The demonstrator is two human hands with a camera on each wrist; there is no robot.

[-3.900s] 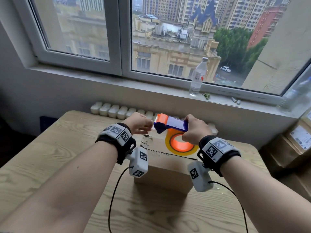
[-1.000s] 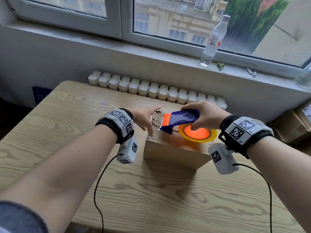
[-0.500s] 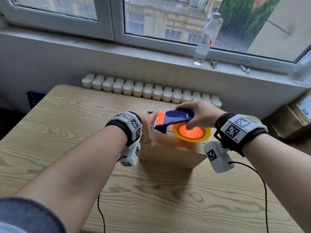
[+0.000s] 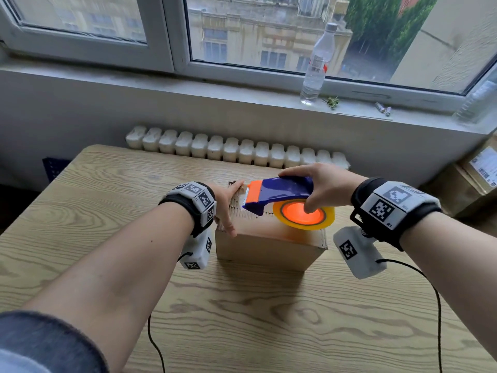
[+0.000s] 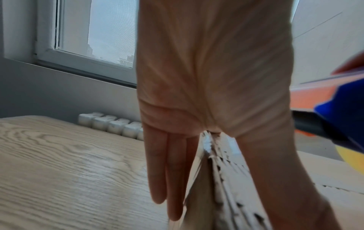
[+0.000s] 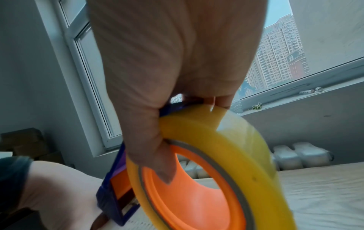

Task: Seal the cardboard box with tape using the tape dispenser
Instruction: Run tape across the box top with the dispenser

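Note:
A small cardboard box (image 4: pixel 265 250) stands on the wooden table (image 4: pixel 94 211). My left hand (image 4: pixel 226 209) presses on its left end. In the left wrist view the straight fingers (image 5: pixel 167 174) lie down the box's side (image 5: pixel 199 202) and the thumb rests across the torn top edge. My right hand (image 4: pixel 321 187) grips the blue and orange tape dispenser (image 4: pixel 279 193), whose orange mouth is at the box's left top edge. The yellow tape roll (image 4: pixel 326 217) hovers over the box top. In the right wrist view the thumb sits in the roll's (image 6: pixel 226 140) orange hub (image 6: pixel 197 194).
A white radiator (image 4: pixel 236 150) runs behind the table's far edge. A plastic water bottle (image 4: pixel 317 63) and small bits stand on the windowsill. Brown cartons (image 4: pixel 470 181) are stacked at the right. Wrist-camera cables (image 4: pixel 438 305) trail over the table's near part.
My left hand let go of the tape end and slid onto the box's left end, where it presses flat. The dispenser has come down to the box's left top edge.

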